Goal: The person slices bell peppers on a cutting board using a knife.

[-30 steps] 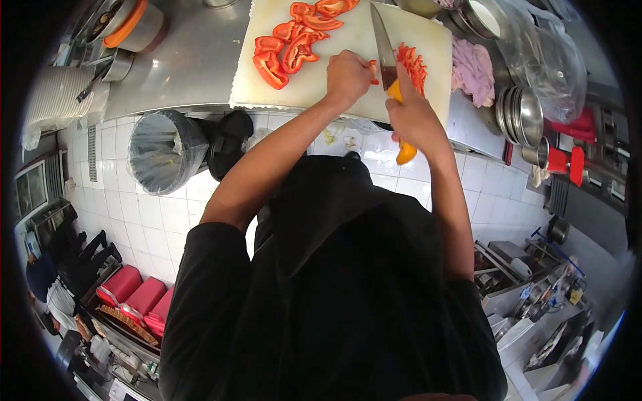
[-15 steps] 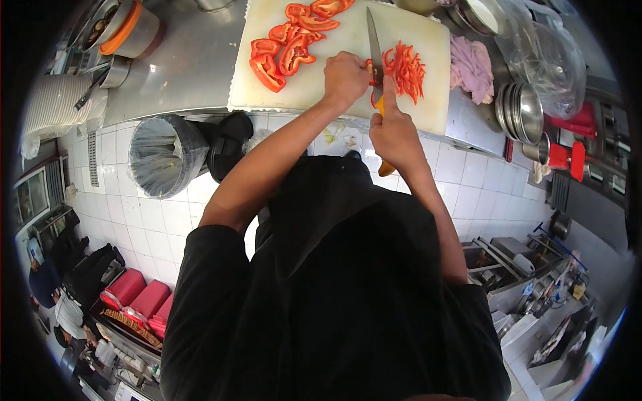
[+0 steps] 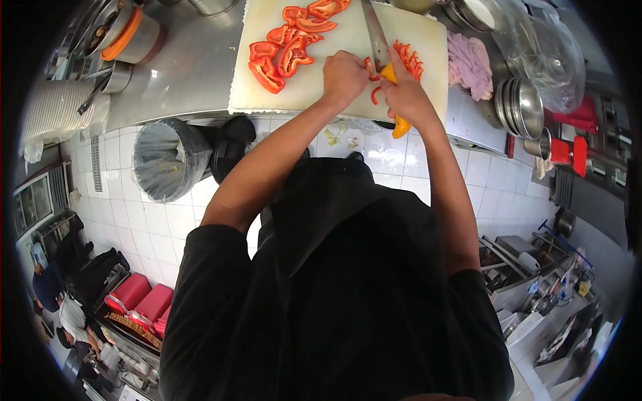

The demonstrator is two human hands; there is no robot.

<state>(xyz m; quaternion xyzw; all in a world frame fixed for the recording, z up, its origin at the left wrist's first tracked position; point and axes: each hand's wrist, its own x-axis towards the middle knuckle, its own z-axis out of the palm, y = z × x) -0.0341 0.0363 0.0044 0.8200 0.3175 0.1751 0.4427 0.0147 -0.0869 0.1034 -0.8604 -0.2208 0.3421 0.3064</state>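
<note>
My right hand [image 3: 409,97] is closed around the yellow handle of a knife [image 3: 376,30], whose blade points away from me over the white cutting board [image 3: 287,100]. Left of the blade, my left hand [image 3: 345,75] is closed with its fingers pressed on a piece of red bell pepper [image 3: 370,65]. A small curved pepper strip [image 3: 374,96] lies by the knife handle. Thin pepper strips [image 3: 411,59] are heaped to the right, partly hidden by my right hand. Larger pepper pieces [image 3: 293,57] lie on the board's left side.
A lilac cloth [image 3: 469,65] lies right of the board, near stacked metal bowls [image 3: 519,110]. Containers with an orange rim [image 3: 122,37] stand at the left on the steel counter [image 3: 184,73]. A lined bin [image 3: 167,160] stands below the counter's edge. People are at the far left.
My right hand and the knife have moved forward, away from me, with the blade sliding further over the board. My left hand has stayed nearly in place.
</note>
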